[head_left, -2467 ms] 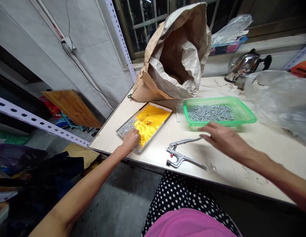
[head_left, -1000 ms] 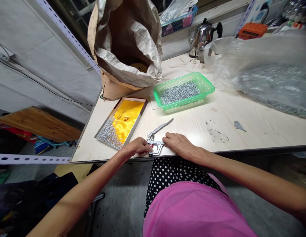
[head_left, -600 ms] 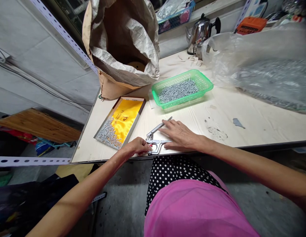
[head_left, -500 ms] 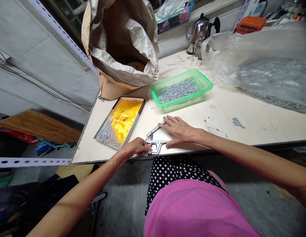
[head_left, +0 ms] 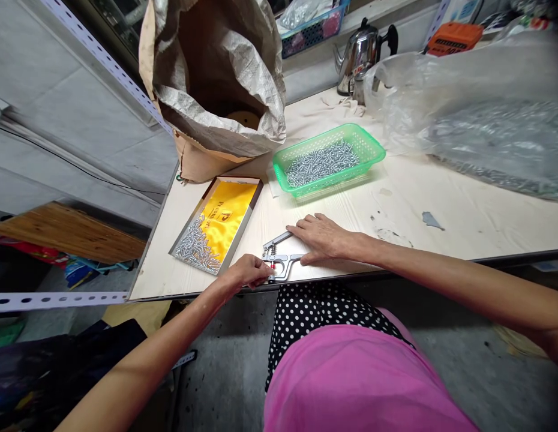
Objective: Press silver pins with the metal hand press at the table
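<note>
A pair of silver snap-fastener pliers [head_left: 284,267] lies at the table's front edge, its spring showing between the handles. My right hand [head_left: 321,237] is wrapped over the handle ends, fingers on the upper handle and thumb at the lower one. At the jaw, the fingers of my left hand [head_left: 251,271] are pinched together; whatever they hold is too small to make out. Left of the pliers sits a shallow box [head_left: 244,231] with yellow cloth and a heap of small silver metal pieces [head_left: 195,249]. Similar pieces [head_left: 321,163] fill the green basket [head_left: 306,191] behind.
An open woven sack [head_left: 207,144] stands at the back left. A large clear plastic bag [head_left: 495,132] of metal pieces lies on the right. Farther back are a steel kettle [head_left: 357,57], an orange box [head_left: 454,39] and a blue basket [head_left: 312,39].
My right hand's fingers have curled more over the upper handle, which sits slightly lower. My left hand stays pinched at the jaw. The view has shifted a little.
</note>
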`<state>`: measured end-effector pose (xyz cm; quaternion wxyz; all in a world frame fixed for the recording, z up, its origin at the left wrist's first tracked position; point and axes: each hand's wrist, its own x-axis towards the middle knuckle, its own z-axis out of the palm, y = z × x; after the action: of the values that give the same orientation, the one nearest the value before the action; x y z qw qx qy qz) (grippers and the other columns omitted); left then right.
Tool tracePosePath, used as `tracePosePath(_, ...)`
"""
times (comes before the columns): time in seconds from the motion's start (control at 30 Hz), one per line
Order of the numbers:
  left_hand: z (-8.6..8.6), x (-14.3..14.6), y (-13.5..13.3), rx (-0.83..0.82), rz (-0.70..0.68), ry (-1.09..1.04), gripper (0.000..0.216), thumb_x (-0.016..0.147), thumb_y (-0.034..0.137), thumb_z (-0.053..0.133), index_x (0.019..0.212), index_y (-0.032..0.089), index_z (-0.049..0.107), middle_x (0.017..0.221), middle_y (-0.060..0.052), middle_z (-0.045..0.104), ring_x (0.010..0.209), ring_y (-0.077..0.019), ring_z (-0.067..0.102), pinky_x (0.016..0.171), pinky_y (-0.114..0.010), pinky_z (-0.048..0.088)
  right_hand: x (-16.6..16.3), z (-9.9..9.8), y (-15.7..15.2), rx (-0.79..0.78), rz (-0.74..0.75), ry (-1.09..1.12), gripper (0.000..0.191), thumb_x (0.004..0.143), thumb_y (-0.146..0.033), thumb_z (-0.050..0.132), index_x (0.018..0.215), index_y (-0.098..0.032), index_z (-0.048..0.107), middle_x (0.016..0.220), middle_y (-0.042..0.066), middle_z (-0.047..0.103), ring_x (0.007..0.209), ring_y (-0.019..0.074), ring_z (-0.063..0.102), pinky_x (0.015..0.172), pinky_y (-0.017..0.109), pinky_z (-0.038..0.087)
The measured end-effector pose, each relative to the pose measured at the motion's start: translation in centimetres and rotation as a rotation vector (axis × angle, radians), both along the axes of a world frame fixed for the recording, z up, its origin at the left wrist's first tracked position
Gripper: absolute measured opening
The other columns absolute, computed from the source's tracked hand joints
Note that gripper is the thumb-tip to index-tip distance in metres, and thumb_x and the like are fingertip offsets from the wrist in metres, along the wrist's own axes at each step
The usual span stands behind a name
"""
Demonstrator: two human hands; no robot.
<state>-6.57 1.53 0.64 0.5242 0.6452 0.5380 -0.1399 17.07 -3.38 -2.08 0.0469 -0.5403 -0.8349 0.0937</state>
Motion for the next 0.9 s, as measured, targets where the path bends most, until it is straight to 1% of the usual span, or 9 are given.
tracePosePath(0.17,-0.1,-0.9,-0.5,0.163,-0.043,0.055,0.049,0.069,0.063,0.06,0.053,0.018,0.051,0.047,0.003,0.046,0.046,-0.0106,0.045,0.045,-0.023,0.038,-0.1,0.5,-0.6,-0.009,-0.002,0.022,0.069,0.077,-0.05,0.073,0.132,-0.015,0.049,0.119,0.014,0.06,0.104,0.0306,0.052,0.084,0.039,0.036)
tracePosePath(0.3,-0.1,-1.4,-0.7,0.15,-0.038,0.065,0.039,0.074,0.053,0.059,0.058,0.018,0.056,0.05,0.002,0.05,0.047,-0.0118,0.047,0.047,-0.024,0.038,-0.1,0.5,-0.9,-0.001,0.002,0.028,0.061,0.08,-0.046,0.071,0.129,-0.016,0.051,0.116,0.013,0.061,0.103,0.0298,0.051,0.083,0.038,0.035)
tracePosePath(0.37,0.1,-1.4,-0.9,0.286,-0.075,0.109,0.038,0.08,0.048,0.056,0.058,0.017,0.058,0.052,0.001,0.052,0.051,-0.013,0.049,0.051,-0.024,0.039,-0.2,0.4,-1.0,0.009,0.007,0.032,0.057,0.081,-0.044,0.07,0.127,-0.016,0.052,0.114,0.013,0.061,0.101,0.0289,0.052,0.081,0.038,0.035)
tracePosePath(0.43,0.4,-1.0,-1.2,0.548,-0.144,0.126,0.036,0.085,0.044,0.054,0.064,0.016,0.063,0.061,-0.003,0.059,0.061,-0.0153,0.053,0.059,-0.027,0.042,-0.4,0.1,-1.1,0.028,0.021,0.044,0.052,0.082,-0.041,0.069,0.125,-0.016,0.053,0.111,0.012,0.062,0.099,0.0278,0.052,0.08,0.037,0.035)
tracePosePath(0.53,0.4,0.3,-1.8,0.847,-0.297,0.014,0.027,0.085,0.04,0.06,0.093,0.017,0.069,0.095,-0.009,0.066,0.089,-0.0216,0.058,0.08,-0.033,0.046,-0.8,-0.2,-1.5,0.053,0.031,0.074,0.047,0.085,-0.035,0.067,0.125,-0.016,0.053,0.111,0.012,0.063,0.099,0.0266,0.053,0.081,0.036,0.037)
tracePosePath(0.6,0.1,1.6,-2.0,0.909,-0.452,-0.059,0.039,0.081,0.037,0.067,0.115,0.018,0.063,0.117,-0.011,0.061,0.108,-0.0259,0.053,0.093,-0.038,0.044,-1.0,-0.3,-1.6,0.042,0.015,0.084,0.054,0.084,-0.033,0.067,0.131,-0.013,0.049,0.112,0.013,0.063,0.101,0.0268,0.053,0.083,0.037,0.038)
tracePosePath(0.67,-0.2,2.9,-1.8,0.914,-0.595,-0.072,0.055,0.079,0.034,0.069,0.129,0.018,0.053,0.131,-0.011,0.055,0.117,-0.0279,0.047,0.099,-0.041,0.041,-0.9,-0.3,-1.8,0.013,-0.004,0.091,0.069,0.083,-0.034,0.069,0.14,-0.009,0.04,0.114,0.016,0.062,0.103,0.0279,0.053,0.085,0.038,0.039)
tracePosePath(0.77,-0.3,4.7,-1.2,0.89,-0.731,-0.027,0.066,0.079,0.034,0.068,0.137,0.013,0.043,0.133,-0.013,0.054,0.115,-0.0284,0.048,0.099,-0.041,0.041,-0.4,0.0,-1.9,-0.024,-0.035,0.116,0.088,0.077,-0.041,0.073,0.146,-0.008,0.029,0.123,0.02,0.058,0.109,0.0301,0.052,0.09,0.041,0.04)
tracePosePath(0.9,0.5,6.1,-0.3,0.943,-0.805,0.113,0.076,0.076,0.046,0.071,0.139,0.014,0.041,0.121,-0.015,0.059,0.11,-0.0338,0.048,0.093,-0.047,0.04,0.5,0.9,-1.8,-0.104,-0.112,0.052,0.08,0.068,-0.049,0.079,0.13,-0.009,0.05,0.122,0.02,0.055,0.108,0.0332,0.051,0.085,0.042,0.045)
